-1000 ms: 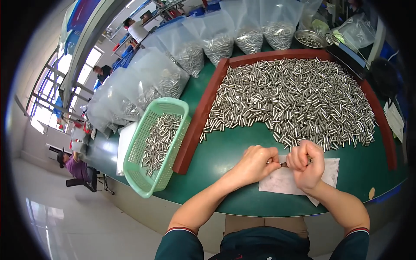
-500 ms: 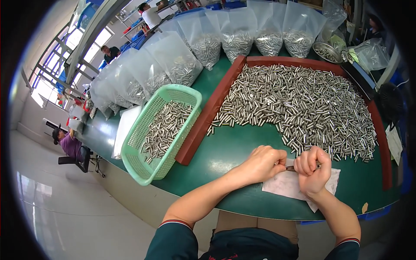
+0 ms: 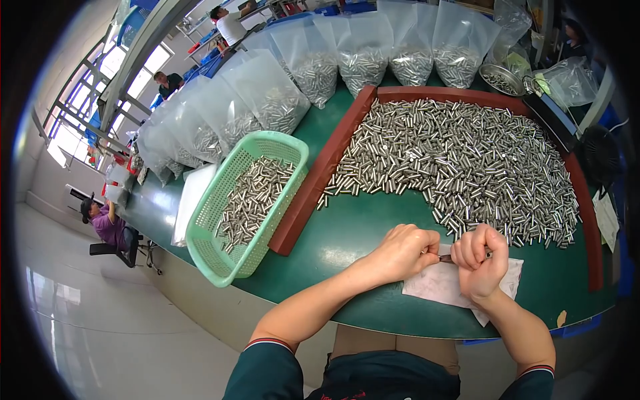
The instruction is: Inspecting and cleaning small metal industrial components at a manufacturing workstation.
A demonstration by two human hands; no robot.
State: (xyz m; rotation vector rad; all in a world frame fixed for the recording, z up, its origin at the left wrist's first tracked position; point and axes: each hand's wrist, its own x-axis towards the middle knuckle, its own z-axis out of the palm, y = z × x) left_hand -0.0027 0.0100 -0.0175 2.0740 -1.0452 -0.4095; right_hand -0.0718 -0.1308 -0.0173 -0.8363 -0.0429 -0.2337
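Note:
Close together over a crumpled white cloth or paper (image 3: 433,287), my hands meet at the near side of the green table. My left hand (image 3: 405,252) is closed, thumb and forefinger pinching one end of a small dark metal piece (image 3: 447,258). The other end disappears into my right hand (image 3: 481,259), whose fingers are curled. Most of that piece is covered, so its exact kind cannot be made out. Beyond my hands spreads a large heap of short silvery metal pins (image 3: 460,160). More pins (image 3: 257,200) lie in a light green perforated basket (image 3: 207,257) to the left.
A dark red raised border (image 3: 320,177) frames the heap. Clear plastic bags (image 3: 363,57) of pins line the table's far side. At back right are a metal bowl (image 3: 500,81) and a small black fan (image 3: 600,152). Co-workers sit in the background, one in purple (image 3: 110,225).

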